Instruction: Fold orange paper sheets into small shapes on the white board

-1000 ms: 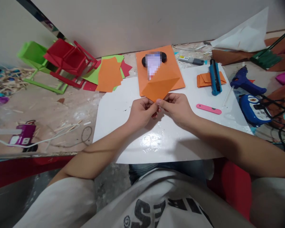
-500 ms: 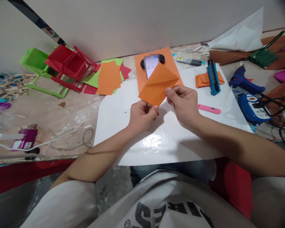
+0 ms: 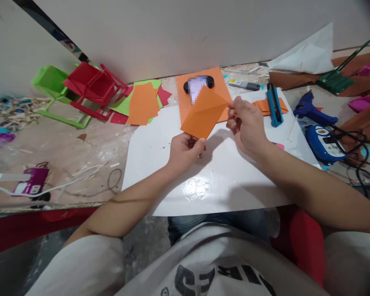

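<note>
A creased piece of orange paper (image 3: 205, 113) is held tilted above the white sheet (image 3: 172, 193). My left hand (image 3: 186, 150) pinches its lower edge, thumb on top and fingers beneath. At the paper's right corner, my right hand (image 3: 246, 121) has its thumb and fingertips closed on the tip. Behind the paper, a phone (image 3: 199, 88) on a black holder rests on a larger orange sheet (image 3: 185, 82). Close to my right hand lie folded orange pieces (image 3: 262, 106) under a blue cutter (image 3: 274, 105). A pink strip (image 3: 279, 145) is mostly hidden by my right hand.
Red (image 3: 94, 86) and green (image 3: 54, 84) small model chairs stand at the back left, beside stacked coloured paper pieces (image 3: 143, 102). On the right are a blue glue gun (image 3: 314, 109), a blue device (image 3: 323, 144) and black cables. A grey cutter (image 3: 243, 84) lies by the wall.
My right hand has slid up and right along the paper to its right corner. The paper's right part is tilted differently, while my left hand keeps its hold.
</note>
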Demonstrator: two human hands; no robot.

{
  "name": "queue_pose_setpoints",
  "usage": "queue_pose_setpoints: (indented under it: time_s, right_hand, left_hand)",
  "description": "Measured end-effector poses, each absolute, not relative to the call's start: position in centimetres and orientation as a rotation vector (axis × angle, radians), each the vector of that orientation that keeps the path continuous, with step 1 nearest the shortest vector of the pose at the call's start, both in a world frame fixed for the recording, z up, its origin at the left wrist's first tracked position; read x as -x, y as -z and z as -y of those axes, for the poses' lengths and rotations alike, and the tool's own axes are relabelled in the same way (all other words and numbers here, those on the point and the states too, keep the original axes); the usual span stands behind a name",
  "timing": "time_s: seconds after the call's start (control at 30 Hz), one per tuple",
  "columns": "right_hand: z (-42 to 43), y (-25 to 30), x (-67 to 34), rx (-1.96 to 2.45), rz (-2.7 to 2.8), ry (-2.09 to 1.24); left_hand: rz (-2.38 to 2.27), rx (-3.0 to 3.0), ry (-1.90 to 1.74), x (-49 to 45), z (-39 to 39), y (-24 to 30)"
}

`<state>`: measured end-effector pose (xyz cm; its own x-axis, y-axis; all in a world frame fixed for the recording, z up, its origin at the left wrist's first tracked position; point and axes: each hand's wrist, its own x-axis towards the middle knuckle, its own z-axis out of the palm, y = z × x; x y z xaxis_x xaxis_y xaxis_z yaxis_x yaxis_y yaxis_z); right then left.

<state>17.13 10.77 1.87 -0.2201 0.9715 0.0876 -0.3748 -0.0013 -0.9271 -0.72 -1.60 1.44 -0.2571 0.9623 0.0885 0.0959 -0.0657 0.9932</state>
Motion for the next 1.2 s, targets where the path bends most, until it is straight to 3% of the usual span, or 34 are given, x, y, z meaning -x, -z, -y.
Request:
queue_pose_setpoints:
  time_s: [0.2, 0.47, 0.77, 1.2]
  right_hand:
    - [-8.4, -1.0, -16.4, 0.693, 1.379, -1.607]
    - [-11.1, -0.6, -18.4, 0.573, 1.927, -0.879]
    - [-9.9, -0.1, -18.1, 0.426, 2.021, -0.619]
    - [-9.1, -0.1, -17.9, 0.34, 2.052, -0.733]
  left_hand:
    - [-1.353, -1.294, -1.393, 1.5, 1.2, -0.6]
    - [-1.355, -1.497, -1.815, 3.5, -0.7, 0.2]
    - [-1.229, -1.836, -2.047, 3.5, -0.8, 0.6]
    - [-1.371, -1.775, -1.859, 3.3, 0.2, 0.0]
